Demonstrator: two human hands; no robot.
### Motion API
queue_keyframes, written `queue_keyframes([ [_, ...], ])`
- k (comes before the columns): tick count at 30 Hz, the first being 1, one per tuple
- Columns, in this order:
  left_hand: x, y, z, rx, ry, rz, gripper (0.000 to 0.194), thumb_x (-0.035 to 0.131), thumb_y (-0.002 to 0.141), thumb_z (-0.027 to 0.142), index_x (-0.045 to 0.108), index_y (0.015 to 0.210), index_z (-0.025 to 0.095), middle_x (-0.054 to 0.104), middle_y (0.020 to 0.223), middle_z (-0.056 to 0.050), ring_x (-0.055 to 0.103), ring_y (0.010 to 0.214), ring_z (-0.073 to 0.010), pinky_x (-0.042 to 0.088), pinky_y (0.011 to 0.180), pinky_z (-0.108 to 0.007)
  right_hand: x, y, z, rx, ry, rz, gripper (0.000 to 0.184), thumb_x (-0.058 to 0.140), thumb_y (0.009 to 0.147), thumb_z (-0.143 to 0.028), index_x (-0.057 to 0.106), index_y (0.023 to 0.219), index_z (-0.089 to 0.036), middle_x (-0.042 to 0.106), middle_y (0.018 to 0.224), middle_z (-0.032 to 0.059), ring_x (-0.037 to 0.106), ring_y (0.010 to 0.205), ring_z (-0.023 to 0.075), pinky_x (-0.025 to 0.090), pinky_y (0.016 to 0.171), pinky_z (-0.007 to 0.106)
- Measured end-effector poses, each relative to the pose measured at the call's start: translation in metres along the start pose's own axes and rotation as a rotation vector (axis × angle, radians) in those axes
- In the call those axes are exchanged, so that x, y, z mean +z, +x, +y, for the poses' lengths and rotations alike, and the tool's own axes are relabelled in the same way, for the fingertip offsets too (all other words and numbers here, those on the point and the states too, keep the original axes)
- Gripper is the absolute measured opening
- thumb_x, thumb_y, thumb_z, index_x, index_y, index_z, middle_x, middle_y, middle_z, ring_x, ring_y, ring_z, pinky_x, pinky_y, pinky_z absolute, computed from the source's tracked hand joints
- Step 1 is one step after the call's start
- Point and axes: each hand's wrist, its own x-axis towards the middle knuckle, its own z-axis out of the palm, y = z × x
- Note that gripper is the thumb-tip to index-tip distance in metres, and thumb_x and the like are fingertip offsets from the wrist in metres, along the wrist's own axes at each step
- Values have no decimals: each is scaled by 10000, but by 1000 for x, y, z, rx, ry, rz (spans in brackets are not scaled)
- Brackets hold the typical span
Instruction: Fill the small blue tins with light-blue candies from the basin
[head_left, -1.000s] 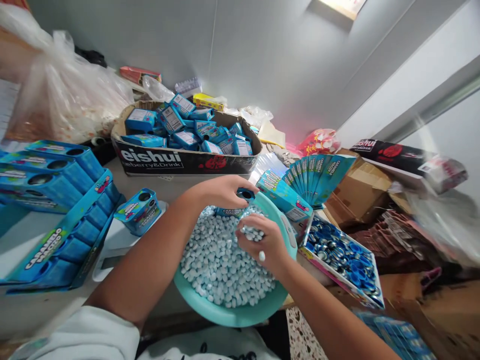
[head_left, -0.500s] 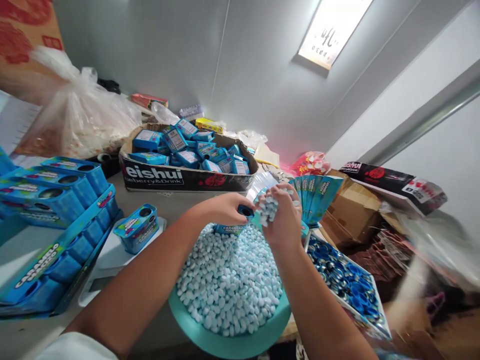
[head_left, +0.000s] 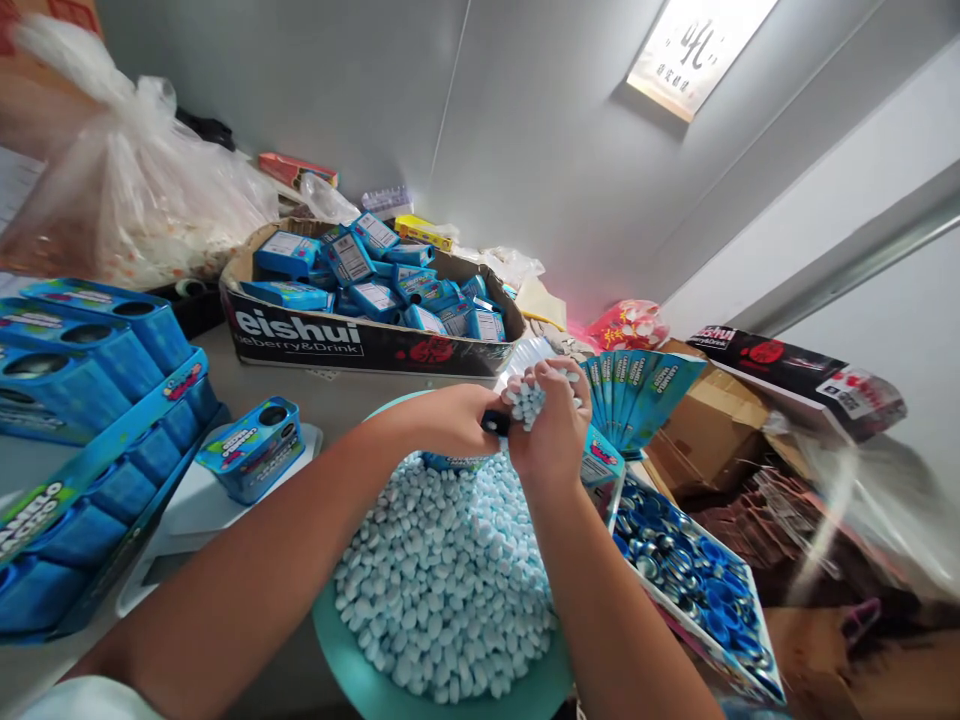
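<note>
My left hand is closed around a blue candy tin, held over the basin with its dark round opening facing my right hand. Most of that tin is hidden behind my fingers. Cupped in my right hand is a handful of pale blue candies, right beside the opening. Below both hands, a heap of the same candies fills a turquoise basin. To the left, another blue tin sits on a white scale.
A carton of jumbled blue tins stands behind the basin. At the left is a display tray with tins in and on it. Right of the basin, a box holds blue round lids, near fanned blue cards. A plastic bag slumps back left.
My right hand has moved in against the tin's opening, bringing the candies closer. The left hand still holds the tin. The whole view has shifted slightly.
</note>
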Motion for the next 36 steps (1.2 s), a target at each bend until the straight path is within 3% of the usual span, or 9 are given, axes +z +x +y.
queue_keyframes([
  [13,-2,2,5,-15,-68,-43,205,605,746,201,686,921,134,633,833,7,533,777,-150,375,668,-252,-4,-2,0,-12,15,55,197,774,705,-236,580,744,-234,591,575,-96,590,526,93,483,494,193],
  [19,2,2,6,1,-56,-16,234,599,712,187,715,906,125,627,796,1,553,782,-165,380,671,-256,-9,-1,4,-32,-13,40,200,748,742,-314,561,783,-254,597,599,-105,664,573,119,552,554,237],
  [24,2,2,5,-58,-15,-14,198,628,703,206,714,867,137,610,751,16,534,720,-152,365,645,-261,-9,-1,4,-7,-54,79,211,728,721,-333,554,813,-258,605,636,-99,688,587,137,544,518,244],
  [30,3,1,3,-25,-40,-6,312,626,720,213,746,997,137,673,851,3,582,796,-174,401,683,-263,-10,-1,3,36,-55,85,200,729,702,-324,559,759,-235,555,633,-96,648,570,101,512,504,205],
  [36,3,3,3,-23,-18,-15,227,632,730,221,738,915,144,661,814,12,586,788,-174,398,677,-262,-10,0,3,-5,-93,113,174,728,720,-314,582,772,-236,574,628,-97,613,516,90,527,491,212],
])
